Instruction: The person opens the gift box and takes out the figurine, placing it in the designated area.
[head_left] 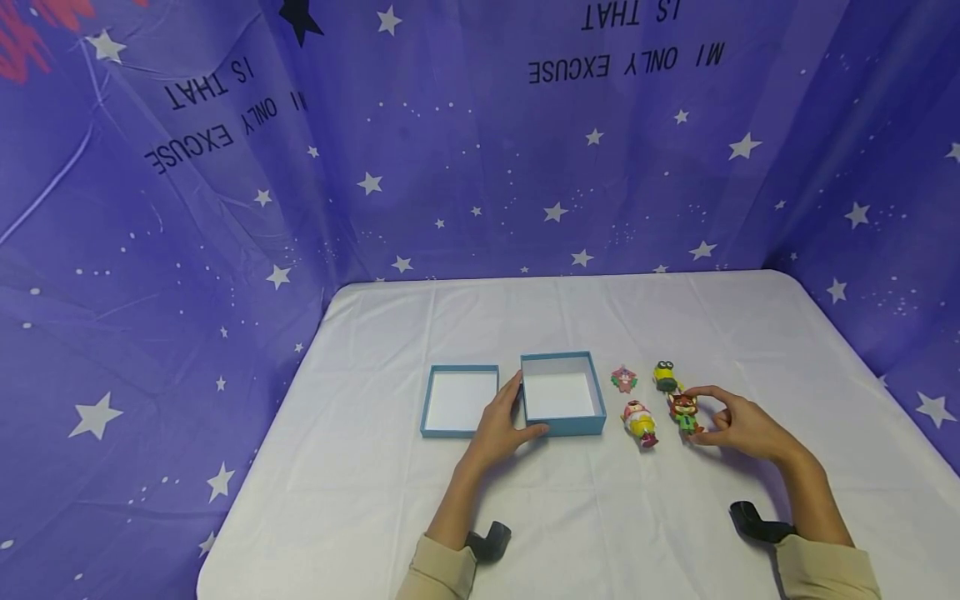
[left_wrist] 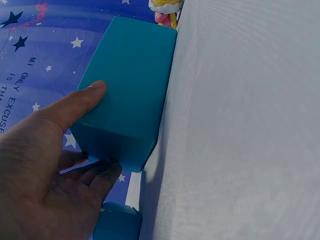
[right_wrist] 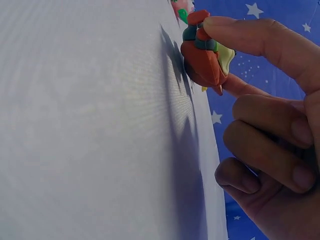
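In the head view the left hand [head_left: 497, 427] grips the near left corner of an open blue box [head_left: 573, 427] with a white inside. Its thumb lies on the box's front wall [left_wrist: 130, 80], the fingers on the side wall. On the right, the right hand [head_left: 746, 425] pinches a fox figurine [head_left: 686, 414] in green clothes between thumb and index finger. In the right wrist view the fox's feet and orange tail [right_wrist: 200, 65] show, and the other fingers are curled. Beside the fox lies a figurine in pink and yellow [head_left: 640, 423]; behind it is a yellow one-piece minion figurine [head_left: 664, 376].
Left of the box lies a shallow blue lid [head_left: 426, 408], white inside, partly behind the left hand. A small pink and green figure [head_left: 623, 379] lies right of the box. The white-covered table [head_left: 360, 500] is bordered by purple star-printed curtains [head_left: 480, 167].
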